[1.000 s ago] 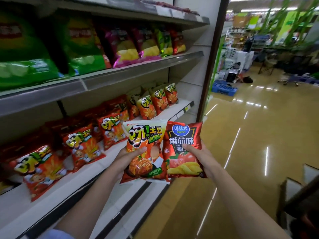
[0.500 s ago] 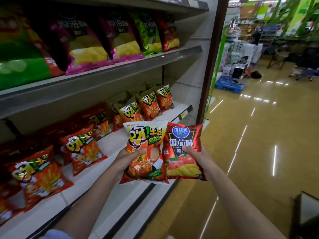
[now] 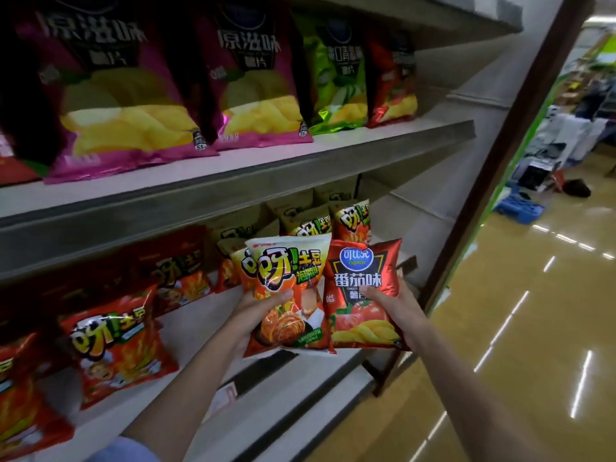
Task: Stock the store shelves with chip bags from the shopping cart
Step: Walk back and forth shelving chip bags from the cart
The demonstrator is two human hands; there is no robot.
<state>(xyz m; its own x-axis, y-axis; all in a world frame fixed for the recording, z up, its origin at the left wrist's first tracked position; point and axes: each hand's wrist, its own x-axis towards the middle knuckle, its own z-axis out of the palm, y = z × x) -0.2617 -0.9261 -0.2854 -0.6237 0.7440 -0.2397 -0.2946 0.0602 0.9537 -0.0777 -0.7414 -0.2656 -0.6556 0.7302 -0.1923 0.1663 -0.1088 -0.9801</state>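
Observation:
My left hand (image 3: 256, 310) grips an orange and white chip bag (image 3: 286, 271) by its lower left side. Beside it, my right hand (image 3: 396, 306) grips a red tomato chip bag (image 3: 361, 271) with a blue round logo. Both bags are upright and touch edge to edge, held just in front of the lower shelf (image 3: 186, 323) near its right end. Similar orange bags (image 3: 350, 218) stand right behind them on that shelf. The shopping cart is out of view.
Red bags (image 3: 116, 341) line the lower shelf to the left. The upper shelf (image 3: 233, 181) carries magenta (image 3: 263, 88), green (image 3: 336, 78) and red bags. A dark upright post (image 3: 500, 155) ends the shelving. The shiny aisle floor (image 3: 533, 311) lies to the right, with a blue crate (image 3: 518, 208) farther off.
I have moved closer to the shelves and along them to the right. Both bags have risen slightly towards the right end of the lower shelf, still held the same way.

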